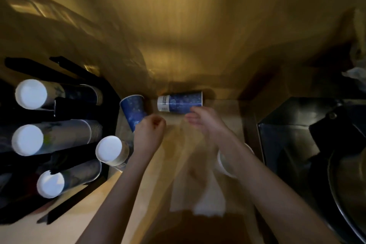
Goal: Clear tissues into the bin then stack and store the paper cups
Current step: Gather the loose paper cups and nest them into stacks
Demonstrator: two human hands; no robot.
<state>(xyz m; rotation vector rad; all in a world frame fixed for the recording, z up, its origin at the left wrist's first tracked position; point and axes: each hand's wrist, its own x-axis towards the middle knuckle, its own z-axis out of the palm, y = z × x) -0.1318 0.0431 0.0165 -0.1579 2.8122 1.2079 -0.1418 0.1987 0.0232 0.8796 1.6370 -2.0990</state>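
— So, where are the hands?

— Both reach forward over the wooden counter [156, 180]. The left hand [151, 131] is curled, its fingers [158, 122] clenched near the base of a blue paper cup [133, 110] standing upside-down and tilted just beyond the knuckles; whether they actually grip it I cannot tell, the view is blurred. The right hand [202, 120] is loosely spread, fingertips [190, 120] just beneath a second blue paper cup [181, 102] lying on its side, rim to the right. They seem to touch it or nearly so, without closing round it.

— Any writing on that one?

— A white band with dark lettering runs near its base, too smeared to read.

— And tissues?

— A white tissue [206, 196] lies on the counter below the right wrist, with a white cup rim [220, 161] showing behind the forearm. More crumpled paper [356, 73] sits far right of the fingers, above a black bin [287, 134].

— Left of the fingers?

— A black holder [59, 105] carrying stacked cups [57, 94], white bases towards the camera, and one separate stack [111, 150] just left of the left wrist.
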